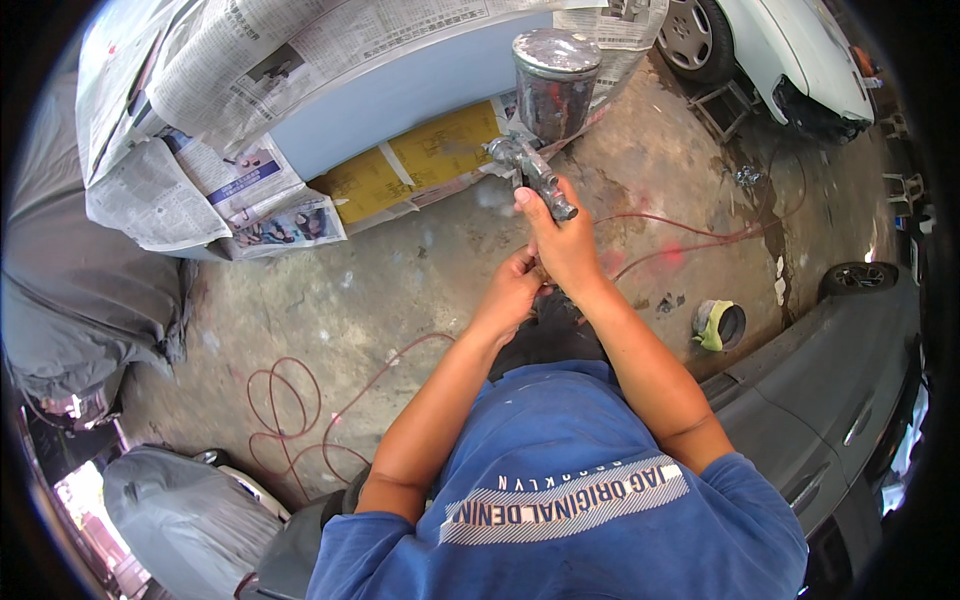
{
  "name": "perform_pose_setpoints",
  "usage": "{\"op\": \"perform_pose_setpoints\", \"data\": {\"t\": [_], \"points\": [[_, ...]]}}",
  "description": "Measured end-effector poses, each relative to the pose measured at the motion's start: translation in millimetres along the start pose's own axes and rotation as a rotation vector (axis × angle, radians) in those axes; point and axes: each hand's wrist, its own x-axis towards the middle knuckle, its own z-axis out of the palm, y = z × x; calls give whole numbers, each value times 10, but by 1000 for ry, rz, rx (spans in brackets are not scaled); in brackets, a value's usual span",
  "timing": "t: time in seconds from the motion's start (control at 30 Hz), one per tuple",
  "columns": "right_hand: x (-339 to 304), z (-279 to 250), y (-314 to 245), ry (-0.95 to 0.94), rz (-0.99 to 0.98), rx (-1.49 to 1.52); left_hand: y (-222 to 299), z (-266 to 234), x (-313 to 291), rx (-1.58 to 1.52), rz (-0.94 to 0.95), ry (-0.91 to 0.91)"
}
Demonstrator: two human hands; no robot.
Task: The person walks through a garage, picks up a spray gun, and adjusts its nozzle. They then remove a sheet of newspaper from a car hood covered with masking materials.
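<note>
My right hand (572,248) is wrapped round the handle of a spray gun (537,172), thumb up along its back. A dark, paint-smeared cup (553,100) with a silvery lid sits on the gun, whose nozzle end points up and left toward a light blue car panel (400,90). Just below the gun's handle, my left hand (512,292) is closed, its fingertips meeting near my right wrist. What those fingers pinch is too hidden to make out. Newspaper (230,75) and yellow masking paper (430,150) border the panel.
A thin red hose (690,225) crosses the floor on the right and lies in loops on the left. A white car body (800,50) stands far right, a dark grey car (800,400) near right. Grey covers (90,240) drape the left. A round black object with yellow-green edging (722,325) lies right.
</note>
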Motion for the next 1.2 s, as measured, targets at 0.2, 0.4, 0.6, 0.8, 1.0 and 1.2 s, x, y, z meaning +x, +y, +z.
{"op": "perform_pose_setpoints", "data": {"t": [0.2, 0.4, 0.6, 0.8, 1.0, 1.2], "points": [[5, 68, -10, -5, 2, -30, -118, -138, 48, 1, -28, -10], [-15, 166, -12, -98, 8, -72, -149, -222, -37, -59, -15, 38], [-59, 206, -8, -137, -45, -61, -60, -194, -161, -71, 6, 45], [-59, 274, 21, -109, -39, -45, -71, -274, -150, -108, -16, 57], [-82, 330, 22, -71, -78, -90, -87, -258, -170, -89, 16, 70], [-97, 337, -36, -169, -44, -111, -70, -294, -228, -109, 26, 81]]}}
